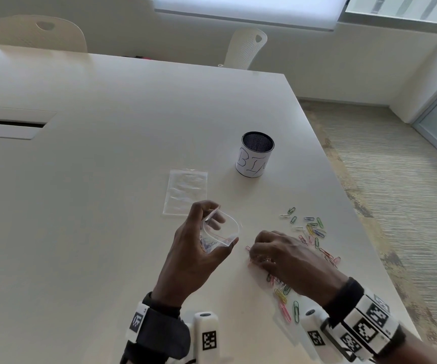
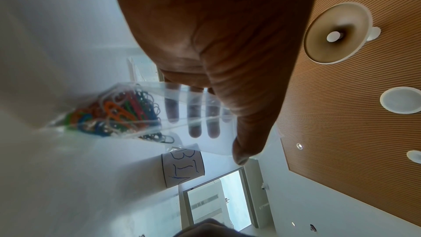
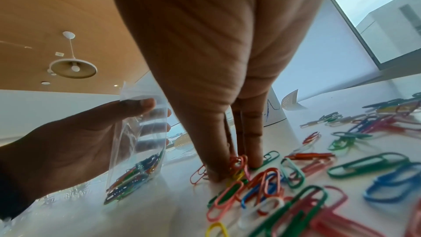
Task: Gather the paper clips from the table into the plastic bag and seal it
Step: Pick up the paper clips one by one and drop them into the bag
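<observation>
Your left hand (image 1: 195, 254) holds the clear plastic bag (image 1: 218, 232) upright above the table (image 1: 107, 179), near its front edge, thumb on one wall and fingers (image 2: 193, 114) spread behind the other, so the mouth gapes open. A clump of coloured clips (image 3: 134, 177) already sits in the bag's bottom.

Your right hand (image 1: 285, 254) is down on the table just right of the bag, thumb and fingertips (image 3: 252, 147) pressed together, pinching a small bunch of red and yellow clips (image 3: 238, 166) against the surface.

The loose paper clips (image 1: 309, 232) lie scattered along the table's right edge, from beyond your right hand back to under your wrist, toward the front right corner.

A second, flat plastic bag (image 1: 185, 191) lies behind your left hand. A mesh cup (image 1: 256, 157) with a handwritten paper label stands farther back, well apart from the clips.
</observation>
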